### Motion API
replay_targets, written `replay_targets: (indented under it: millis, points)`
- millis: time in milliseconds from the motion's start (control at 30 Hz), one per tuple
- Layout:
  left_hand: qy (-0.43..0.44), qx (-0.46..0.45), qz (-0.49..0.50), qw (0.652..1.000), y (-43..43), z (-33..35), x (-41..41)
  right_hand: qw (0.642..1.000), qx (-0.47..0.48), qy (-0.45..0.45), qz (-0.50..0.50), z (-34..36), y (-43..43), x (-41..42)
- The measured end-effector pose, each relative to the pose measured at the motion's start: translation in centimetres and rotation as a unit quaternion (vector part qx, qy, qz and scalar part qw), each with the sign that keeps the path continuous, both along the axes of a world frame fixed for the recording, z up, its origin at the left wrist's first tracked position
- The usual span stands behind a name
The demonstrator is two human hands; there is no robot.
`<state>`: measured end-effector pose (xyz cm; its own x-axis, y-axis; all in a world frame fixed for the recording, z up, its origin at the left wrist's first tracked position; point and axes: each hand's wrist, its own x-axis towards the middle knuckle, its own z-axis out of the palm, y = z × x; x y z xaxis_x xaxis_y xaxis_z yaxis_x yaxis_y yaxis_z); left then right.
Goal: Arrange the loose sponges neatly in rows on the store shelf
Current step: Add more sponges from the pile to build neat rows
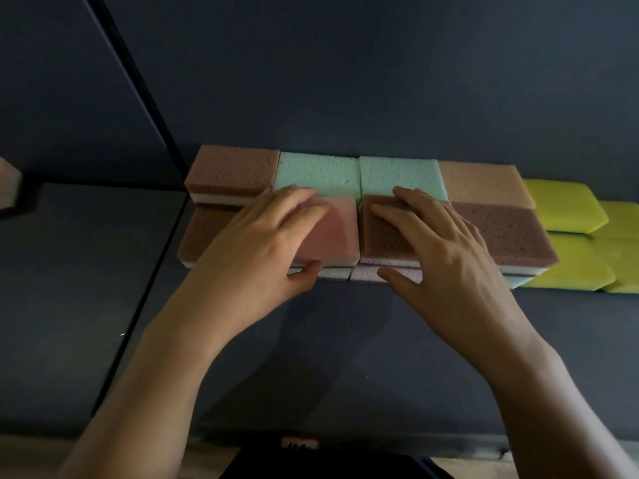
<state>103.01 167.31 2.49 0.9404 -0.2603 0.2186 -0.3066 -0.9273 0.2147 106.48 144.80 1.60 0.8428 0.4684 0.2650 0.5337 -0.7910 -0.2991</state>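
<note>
On the dark blue-grey shelf (345,357) in front of me, the sponges sit in two rows pushed back towards the matt, equally dark back wall (345,81). My left hand (262,243) lies flat on the pink sponge (335,229) in the front row, fingers spread and fairly straight across its top, thumb resting against its front edge. My right hand (446,247) lies the same way on the brown sponge (383,233) just beside it, fingers loose on top and thumb touching the layer underneath at the front. Neither hand is lifting anything. The two sponges touch side to side, with a thin seam between them. Behind them run a dusty-rose sponge (231,171), two mint-green sponges (318,174) and a peach sponge (484,183), edge to edge. A mauve sponge (505,233) closes the front row on the right, and another brown one shows past my left wrist. White and pale layers peek out below, so the sponges are stacked two deep. Further right, yellow-green sponges (560,209) overlap in a stepped pile. To my left a dark upright panel (69,133) bounds the bay. The shelf's front lip carries a small label (299,443), too blurred to read. The light is dim, and my hands cast soft shadows on the shelf.
</note>
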Motion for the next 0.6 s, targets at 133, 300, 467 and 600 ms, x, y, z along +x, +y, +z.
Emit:
replay_targets:
  millis: [133, 300, 467, 600]
  points:
    - [-0.014, 0.007, -0.012, 1.0, -0.1, -0.7, 0.4, 1.0, 0.012, 0.0, 0.003, -0.1, 0.0, 0.2]
    - [-0.015, 0.008, -0.023, 1.0, -0.1, -1.0, 1.0, 1.0, 0.016, -0.006, 0.007, -0.3, 0.0, 0.4]
    - [-0.023, 0.004, -0.023, 0.999, -0.4, -1.4, 1.0, 1.0, 0.0, -0.025, 0.014, -0.7, 0.3, 0.4]
    - [-0.029, 0.008, -0.017, 0.999, -0.6, -1.7, 0.9, 1.0, -0.003, -0.027, 0.013, -1.0, 0.3, 0.5]
